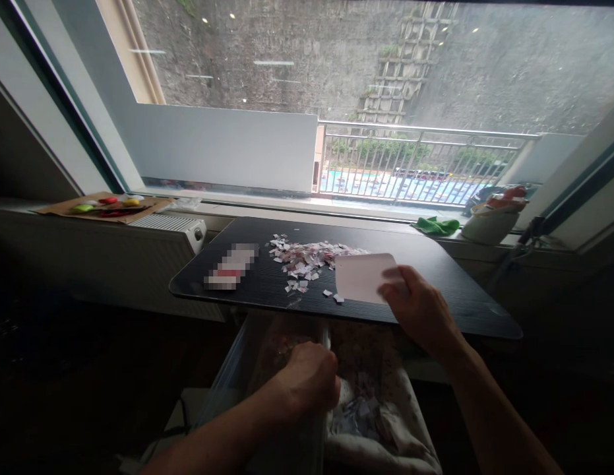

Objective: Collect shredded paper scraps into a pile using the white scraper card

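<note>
Nearest me, my left hand (311,377) curls closed, any hold unclear; my right hand (425,310) grips a white card (361,277) beside paper scraps (307,254), many still on the black table (438,267), some in the pale bin (410,429).

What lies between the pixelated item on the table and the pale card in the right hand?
In the head view, scattered small paper scraps lie between them on the dark tabletop.

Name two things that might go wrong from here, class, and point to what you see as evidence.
1. The loose paper scraps on the black table might scatter if the card in the right hand moves quickly.
2. Scraps nearest the front edge might drop over it and miss the cloth below.
</note>
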`<state>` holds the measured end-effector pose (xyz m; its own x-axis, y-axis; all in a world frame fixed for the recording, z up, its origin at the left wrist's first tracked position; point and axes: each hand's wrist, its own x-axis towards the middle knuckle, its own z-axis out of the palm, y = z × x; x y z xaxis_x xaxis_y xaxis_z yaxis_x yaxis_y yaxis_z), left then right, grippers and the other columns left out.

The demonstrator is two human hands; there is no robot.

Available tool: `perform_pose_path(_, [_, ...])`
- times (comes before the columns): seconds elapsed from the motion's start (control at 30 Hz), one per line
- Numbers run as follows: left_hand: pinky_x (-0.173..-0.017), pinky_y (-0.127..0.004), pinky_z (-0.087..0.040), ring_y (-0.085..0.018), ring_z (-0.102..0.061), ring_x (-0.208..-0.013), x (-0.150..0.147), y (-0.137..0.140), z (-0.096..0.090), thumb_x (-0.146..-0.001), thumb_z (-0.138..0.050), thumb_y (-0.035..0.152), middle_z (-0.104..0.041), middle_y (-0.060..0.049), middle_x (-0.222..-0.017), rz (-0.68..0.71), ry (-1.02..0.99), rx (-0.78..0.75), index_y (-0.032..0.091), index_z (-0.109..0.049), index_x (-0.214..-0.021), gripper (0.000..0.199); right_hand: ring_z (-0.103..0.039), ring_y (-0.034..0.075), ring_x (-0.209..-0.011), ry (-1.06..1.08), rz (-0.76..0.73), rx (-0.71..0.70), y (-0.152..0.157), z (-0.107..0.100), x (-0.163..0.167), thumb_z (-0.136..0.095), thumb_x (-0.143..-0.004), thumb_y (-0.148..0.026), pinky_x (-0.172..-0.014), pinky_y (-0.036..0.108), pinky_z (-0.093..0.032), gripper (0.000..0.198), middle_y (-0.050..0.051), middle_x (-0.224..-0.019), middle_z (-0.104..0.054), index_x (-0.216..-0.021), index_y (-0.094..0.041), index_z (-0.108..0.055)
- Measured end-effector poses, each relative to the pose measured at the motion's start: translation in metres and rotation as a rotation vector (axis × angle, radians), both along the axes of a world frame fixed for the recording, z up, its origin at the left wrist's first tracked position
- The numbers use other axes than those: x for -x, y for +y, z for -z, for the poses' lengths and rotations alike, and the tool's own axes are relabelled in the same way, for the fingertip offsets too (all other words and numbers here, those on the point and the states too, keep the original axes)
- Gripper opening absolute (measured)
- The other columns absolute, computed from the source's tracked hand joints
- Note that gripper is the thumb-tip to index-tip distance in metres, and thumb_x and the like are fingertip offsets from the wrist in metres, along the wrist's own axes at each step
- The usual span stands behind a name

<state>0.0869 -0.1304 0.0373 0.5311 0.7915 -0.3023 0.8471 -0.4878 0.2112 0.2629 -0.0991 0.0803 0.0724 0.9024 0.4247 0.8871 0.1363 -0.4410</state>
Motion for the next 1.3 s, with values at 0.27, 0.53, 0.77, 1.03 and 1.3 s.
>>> perform_pose_path(0.27, [-0.072, -0.040, -0.049, -0.031, -0.064, -0.080, -0.001, 0.001, 0.002, -0.069, -0.043, 0.020, -0.068, -0.019, -0.081, -0.021, 0.024, 0.005, 0.010, -0.070, -0.081, 0.031, -0.059, 0.017, -0.062, 0.209, 0.083, 0.025, 0.030, 0.014, -0.026, -0.052, -0.071, -0.034, -0.057, 0.027, -0.044, 0.031, 0.005, -0.075, -0.066, -0.096, -0.018, -0.059])
perform_pose_path(0.53, [-0.073, -0.037, -0.050, -0.029, -0.064, -0.082, -0.002, -0.002, -0.009, -0.071, -0.042, 0.021, -0.068, -0.018, -0.082, -0.024, 0.058, 0.020, 0.010, -0.069, -0.083, 0.032, -0.059, 0.027, -0.090, -0.104, 0.330, 0.103, 0.042, 0.036, -0.078, -0.046, -0.076, -0.035, -0.071, 0.036, -0.045, 0.045, 0.016, -0.102, -0.062, -0.114, -0.011, -0.053])
perform_pose_path(0.77, [-0.071, -0.037, -0.050, -0.030, -0.064, -0.082, -0.002, -0.001, -0.009, -0.071, -0.041, 0.020, -0.068, -0.018, -0.084, -0.020, 0.075, 0.028, 0.009, -0.069, -0.085, 0.033, -0.059, 0.029, -0.092, -0.288, 0.370, 0.114, 0.033, 0.019, -0.057, -0.044, -0.079, -0.032, -0.071, 0.037, -0.043, 0.039, 0.015, -0.103, -0.062, -0.111, -0.014, -0.056])
perform_pose_path(1.03, [-0.073, -0.035, -0.050, -0.028, -0.065, -0.081, -0.002, 0.000, -0.003, -0.070, -0.043, 0.019, -0.069, -0.018, -0.082, -0.024, 0.056, 0.024, 0.010, -0.070, -0.082, 0.031, -0.059, 0.015, -0.080, -0.326, -0.532, 0.130, 0.043, 0.016, 0.018, -0.043, -0.081, -0.013, -0.068, 0.023, -0.040, 0.029, 0.005, -0.089, -0.066, -0.098, -0.022, -0.065])
perform_pose_path(1.3, [-0.073, -0.040, -0.050, -0.031, -0.064, -0.082, -0.002, 0.002, 0.002, -0.068, -0.044, 0.020, -0.068, -0.020, -0.084, -0.017, 0.034, 0.013, 0.009, -0.070, -0.082, 0.031, -0.058, 0.014, -0.077, -0.527, -0.660, 0.244, 0.064, 0.019, 0.029, -0.047, -0.076, -0.008, -0.064, 0.022, -0.036, 0.032, 0.006, -0.092, -0.064, -0.097, -0.021, -0.066])
